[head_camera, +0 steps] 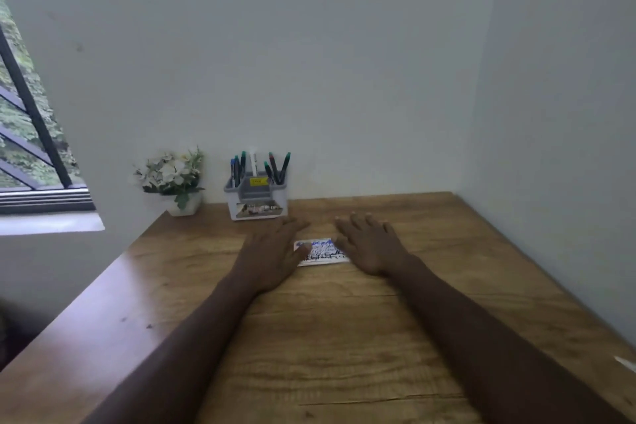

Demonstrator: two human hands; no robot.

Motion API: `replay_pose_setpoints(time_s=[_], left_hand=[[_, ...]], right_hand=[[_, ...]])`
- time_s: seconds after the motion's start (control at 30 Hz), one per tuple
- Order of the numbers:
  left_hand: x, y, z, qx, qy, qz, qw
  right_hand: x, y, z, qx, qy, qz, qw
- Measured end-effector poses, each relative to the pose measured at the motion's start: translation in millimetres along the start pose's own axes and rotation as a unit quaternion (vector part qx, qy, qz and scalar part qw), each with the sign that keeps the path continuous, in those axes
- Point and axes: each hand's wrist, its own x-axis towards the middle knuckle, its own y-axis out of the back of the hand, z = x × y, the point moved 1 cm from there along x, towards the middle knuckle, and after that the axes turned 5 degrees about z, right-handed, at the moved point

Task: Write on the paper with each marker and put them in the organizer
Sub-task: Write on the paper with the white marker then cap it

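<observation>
Markers [275,167] stand upright in the grey organizer [256,198] against the wall, while the written-on paper [321,252] lies on the wooden desk [344,337] between a person's flat, empty left hand [275,251] and right hand [370,244], both overlapping its edges.

The counter [344,320] is grained wood with a faint sheen, glossier along its 9 o'clock edge. The paper [321,253] looks matt white. The organizer [256,198] is smooth grey and white plastic; the markers [278,167] are dark plastic.
</observation>
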Motion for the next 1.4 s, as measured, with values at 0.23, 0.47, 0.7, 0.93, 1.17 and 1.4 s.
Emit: replay_pose_setpoints(time_s=[0.23, 0.47, 0.7, 0.93, 1.17, 1.4], left_hand=[[6, -14, -10, 0.045, 0.006, -0.145, 0.988], [9, -15, -12, 0.053, 0.002, -0.155, 0.986], [4, -15, -14, 0.033, 0.015, -0.126, 0.991], [-3, -13, -9, 0.016, 0.054, -0.098, 0.994], [-12, 16, 7, -0.018, 0.144, -0.153, 0.977], [-23, 25, 16, -0.022, 0.152, -0.151, 0.977]], right_hand=[[-3, -4, -16, 0.000, -0.037, -0.019, 0.999], [7, -9, -16, -0.027, -0.028, -0.037, 0.999], [1, -13, -10, -0.039, -0.073, -0.003, 0.997], [-3, -10, -19, -0.034, -0.087, 0.010, 0.996], [-27, 19, -27, -0.010, -0.149, -0.047, 0.988], [-33, 32, -25, -0.005, -0.145, -0.052, 0.988]])
